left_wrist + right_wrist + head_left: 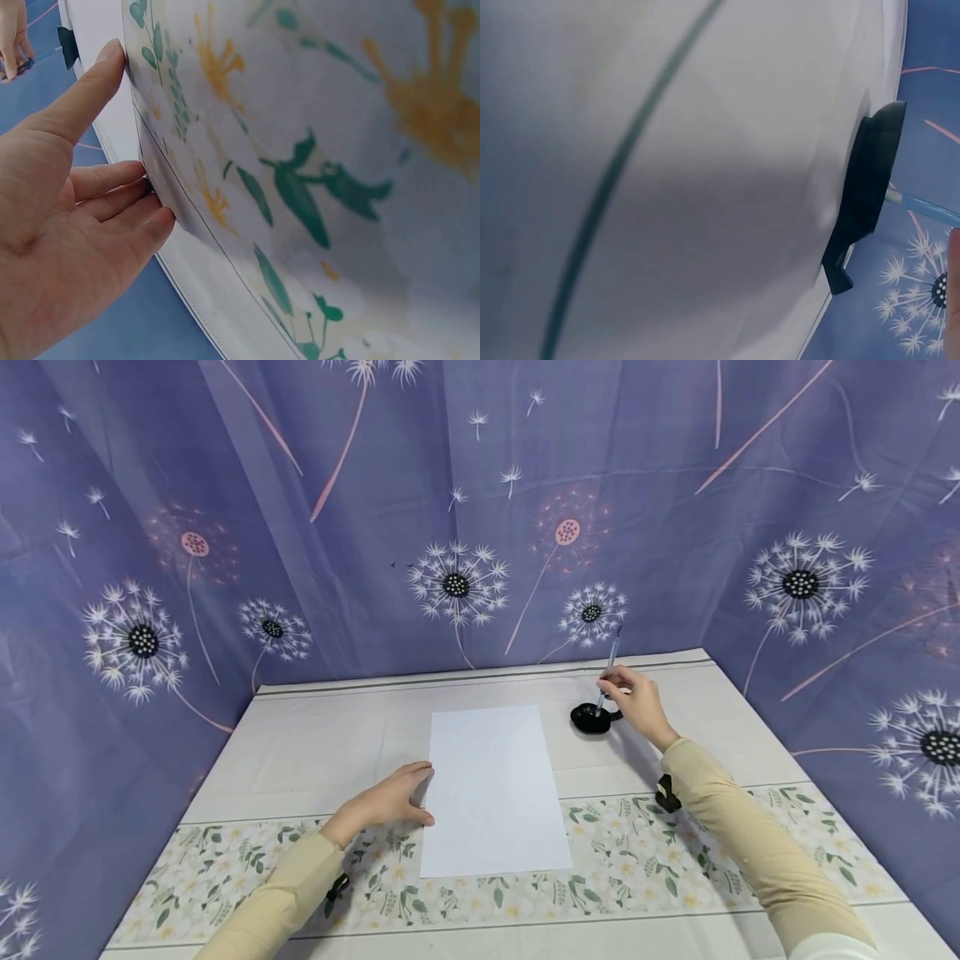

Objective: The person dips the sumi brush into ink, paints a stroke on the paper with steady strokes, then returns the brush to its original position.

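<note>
In the head view, my right hand (636, 700) pinches the slim blue handle of a paintbrush (614, 651). Its lower end is inside a small black dish (582, 720) with a side handle; the bristles are hidden. The right wrist view shows the dish (871, 172) from the side, with the brush (926, 207) rising from it. My left hand (390, 795) rests at the left edge of a blank white sheet of paper (495, 793). Thumb and fingers are spread apart, and in the left wrist view the hand (82, 187) grips nothing.
A white tablecloth (330, 735) with a flowered band covers the table. Purple-blue curtains (360, 577) with dandelion prints hang behind it and on both sides. The dish stands right of the paper's far corner.
</note>
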{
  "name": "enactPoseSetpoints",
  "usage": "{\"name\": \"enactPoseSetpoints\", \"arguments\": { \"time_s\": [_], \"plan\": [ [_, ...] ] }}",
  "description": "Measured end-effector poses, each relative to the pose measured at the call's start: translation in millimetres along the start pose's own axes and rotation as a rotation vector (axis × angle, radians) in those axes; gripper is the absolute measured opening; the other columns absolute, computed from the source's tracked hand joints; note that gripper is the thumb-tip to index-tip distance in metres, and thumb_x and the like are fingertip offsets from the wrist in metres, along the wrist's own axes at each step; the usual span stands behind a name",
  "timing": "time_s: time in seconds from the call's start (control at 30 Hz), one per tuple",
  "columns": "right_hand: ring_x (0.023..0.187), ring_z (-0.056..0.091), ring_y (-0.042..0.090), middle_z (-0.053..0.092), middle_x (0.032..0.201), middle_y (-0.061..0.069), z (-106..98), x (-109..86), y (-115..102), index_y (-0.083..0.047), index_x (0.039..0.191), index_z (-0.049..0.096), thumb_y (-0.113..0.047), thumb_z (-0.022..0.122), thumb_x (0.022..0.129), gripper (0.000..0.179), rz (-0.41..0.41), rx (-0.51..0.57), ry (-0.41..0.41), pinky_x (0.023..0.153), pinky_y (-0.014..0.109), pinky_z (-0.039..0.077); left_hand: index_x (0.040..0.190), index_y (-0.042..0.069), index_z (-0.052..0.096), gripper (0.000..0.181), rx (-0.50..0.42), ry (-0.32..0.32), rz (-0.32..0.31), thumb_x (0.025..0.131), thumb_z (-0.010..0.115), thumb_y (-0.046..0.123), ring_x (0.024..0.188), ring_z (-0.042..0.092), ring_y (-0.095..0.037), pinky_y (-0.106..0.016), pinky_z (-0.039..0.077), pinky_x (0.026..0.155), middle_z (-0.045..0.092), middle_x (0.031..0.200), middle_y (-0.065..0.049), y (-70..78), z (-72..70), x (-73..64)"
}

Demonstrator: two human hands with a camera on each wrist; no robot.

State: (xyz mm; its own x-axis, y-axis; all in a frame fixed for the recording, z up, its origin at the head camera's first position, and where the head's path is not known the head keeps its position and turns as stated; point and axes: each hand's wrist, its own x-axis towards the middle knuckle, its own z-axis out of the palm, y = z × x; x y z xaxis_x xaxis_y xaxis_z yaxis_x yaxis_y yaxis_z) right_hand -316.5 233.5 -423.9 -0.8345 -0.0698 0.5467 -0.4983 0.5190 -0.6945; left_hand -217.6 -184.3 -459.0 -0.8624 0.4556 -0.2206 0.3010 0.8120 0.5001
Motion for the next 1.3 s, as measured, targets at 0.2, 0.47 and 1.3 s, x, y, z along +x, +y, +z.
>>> {"name": "enactPoseSetpoints", "arguments": {
  "time_s": [0.2,0.47,1.3],
  "plan": [
    [0.077,0.070,0.021,0.068,0.088,0.028,-6,3.4,0,0.013,0.100,0.065,0.000,0.067,0.089,0.018,0.026,0.082,0.064,0.069,0.014,0.058,0.145,-0.007,0.036,0.091,0.003,-0.001,-0.006,0.078,0.080,0.036,0.144,0.029,-0.038,-0.050,0.030,0.118,0.029,0.155,-0.023,-1.2,1.6,1.1],
    [0.074,0.067,0.002,0.070,0.085,0.009,-10,7.7,10,0.020,0.107,0.058,0.001,0.063,0.091,0.025,0.153,0.352,0.109,0.070,0.018,0.059,0.145,-0.007,0.035,0.090,0.004,0.011,0.014,0.079,0.080,0.035,0.143,0.029,-0.039,-0.051,0.030,0.117,0.030,0.154,-0.023,-1.7,1.4,-1.2],
    [0.074,0.068,0.012,0.066,0.076,0.005,-27,7.9,39,-0.006,0.078,0.062,-0.007,0.050,0.099,0.024,0.996,1.113,0.119,0.084,0.021,0.058,0.145,-0.007,0.035,0.090,-0.016,0.007,0.018,0.079,0.079,0.035,0.144,0.028,-0.039,-0.051,0.030,0.118,0.029,0.155,-0.023,-0.6,0.5,-0.6]
  ]
}}
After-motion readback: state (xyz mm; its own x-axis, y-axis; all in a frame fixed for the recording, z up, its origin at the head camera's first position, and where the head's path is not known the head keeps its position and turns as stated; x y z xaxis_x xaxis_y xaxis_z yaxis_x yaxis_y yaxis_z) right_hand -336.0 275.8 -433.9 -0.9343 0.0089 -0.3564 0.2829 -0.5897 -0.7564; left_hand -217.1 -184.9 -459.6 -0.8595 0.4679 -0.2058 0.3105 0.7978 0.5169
